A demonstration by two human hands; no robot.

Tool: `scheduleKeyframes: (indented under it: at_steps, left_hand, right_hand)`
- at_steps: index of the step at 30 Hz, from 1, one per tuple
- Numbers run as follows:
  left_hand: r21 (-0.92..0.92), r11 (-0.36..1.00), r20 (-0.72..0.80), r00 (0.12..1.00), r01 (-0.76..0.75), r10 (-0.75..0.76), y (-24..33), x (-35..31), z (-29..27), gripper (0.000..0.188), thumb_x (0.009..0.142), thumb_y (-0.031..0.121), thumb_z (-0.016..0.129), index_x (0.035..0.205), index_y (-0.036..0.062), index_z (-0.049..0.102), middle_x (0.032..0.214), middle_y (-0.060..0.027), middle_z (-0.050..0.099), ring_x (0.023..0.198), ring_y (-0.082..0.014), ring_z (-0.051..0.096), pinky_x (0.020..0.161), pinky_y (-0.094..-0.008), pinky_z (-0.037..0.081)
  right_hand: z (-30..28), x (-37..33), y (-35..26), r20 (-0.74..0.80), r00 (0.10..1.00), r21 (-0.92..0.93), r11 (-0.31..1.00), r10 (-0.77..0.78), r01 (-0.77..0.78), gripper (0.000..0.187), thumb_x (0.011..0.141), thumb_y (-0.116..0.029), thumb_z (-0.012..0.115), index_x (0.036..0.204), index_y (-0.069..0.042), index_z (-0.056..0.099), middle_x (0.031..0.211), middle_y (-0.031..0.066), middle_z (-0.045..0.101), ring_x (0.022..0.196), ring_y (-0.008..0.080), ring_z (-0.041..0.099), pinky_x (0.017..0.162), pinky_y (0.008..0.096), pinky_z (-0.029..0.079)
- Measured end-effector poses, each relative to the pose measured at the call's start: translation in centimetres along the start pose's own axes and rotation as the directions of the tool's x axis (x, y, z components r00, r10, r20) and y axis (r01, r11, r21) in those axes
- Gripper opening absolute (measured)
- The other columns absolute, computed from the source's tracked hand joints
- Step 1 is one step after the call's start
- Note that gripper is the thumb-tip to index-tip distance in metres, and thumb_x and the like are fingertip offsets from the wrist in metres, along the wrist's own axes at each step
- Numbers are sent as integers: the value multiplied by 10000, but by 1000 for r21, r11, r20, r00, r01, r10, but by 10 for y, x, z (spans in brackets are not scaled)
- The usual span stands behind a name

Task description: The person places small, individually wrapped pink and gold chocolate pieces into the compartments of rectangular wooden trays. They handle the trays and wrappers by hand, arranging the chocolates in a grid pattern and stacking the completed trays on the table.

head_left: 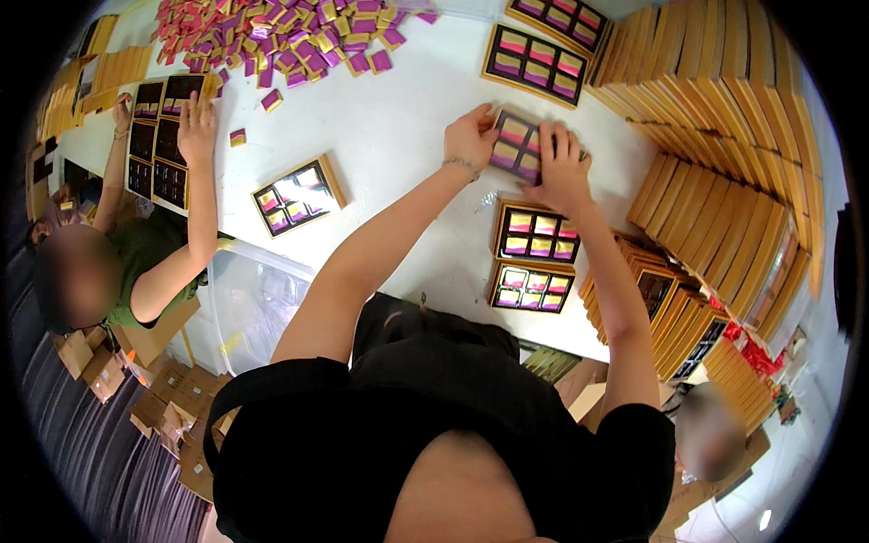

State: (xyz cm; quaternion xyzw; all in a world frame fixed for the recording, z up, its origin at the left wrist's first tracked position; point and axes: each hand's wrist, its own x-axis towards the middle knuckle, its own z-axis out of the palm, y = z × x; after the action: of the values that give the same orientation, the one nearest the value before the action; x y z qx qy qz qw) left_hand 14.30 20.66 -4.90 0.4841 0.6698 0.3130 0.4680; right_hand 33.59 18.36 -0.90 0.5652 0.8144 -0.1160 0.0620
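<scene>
Pink and purple pieces (515,128) sit behind dark dividers in the held box (519,150), a shallow rectangle at the upper centre of the frame. Left hand (472,145): fingers bent and partly closed, fingertips gripping the box's left edge. Right hand (563,176): fingers slightly spread, curved over the box's right side and gripping it — the contact under the palm is hidden.

Directly below, two gold-rimmed trays (541,216) with glossy, two-tone blocks lie on the smooth white table (389,118). A similar tilted tray (296,197) lies left of centre. Upper left: a loose heap (290,41) of small, flat, foil-like blocks. Far left: a co-worker's hand (195,136), fingers extended, over black compartmented trays (170,142). Right side: tightly packed rows of thin, gold-edged boxes (711,204) — straight-sided, closely aligned.
</scene>
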Motion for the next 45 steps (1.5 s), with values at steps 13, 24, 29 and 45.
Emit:
scheduleKeyframes:
  at_steps: [13,24,29,45]
  left_hand:
    - [870,53,328,655,-490,680,30,205,-162,254,859,210,633,1082,109,567,1326,-52,523,1254,-245,458,1033,-488,356]
    - [-81,982,856,493,-168,155,142,98,-137,305,928,281,603,1139,63,566,954,-58,694,876,-169,691,750,-323,558]
    - [332,503,347,599,-798,721,60,147,-84,941,634,354,845,1422,170,363,1375,-79,481,1274,-267,428,989,-441,369]
    - [125,801,450,753,-586,480,-6,64,-103,1263,648,281,843,1510,134,-68,1534,-205,195,1441,-361,111,1137,-508,159]
  right_hand:
    - [-15,26,-164,50,943,272,913,-328,303,1155,642,-677,691,1492,-63,207,1567,201,80,1424,457,84,933,819,137]
    - [-110,71,-48,-342,930,-60,991,-136,123,1099,517,-359,883,1453,-263,317,1429,131,345,1292,364,355,922,727,283]
    - [-84,45,8,-369,929,215,974,10,75,1144,561,-354,868,1489,-150,232,1382,167,339,1272,354,351,967,592,323]
    - [-33,68,-3,-115,978,129,973,-176,190,1029,611,-391,833,1449,-126,297,1399,122,320,1318,316,308,944,682,337]
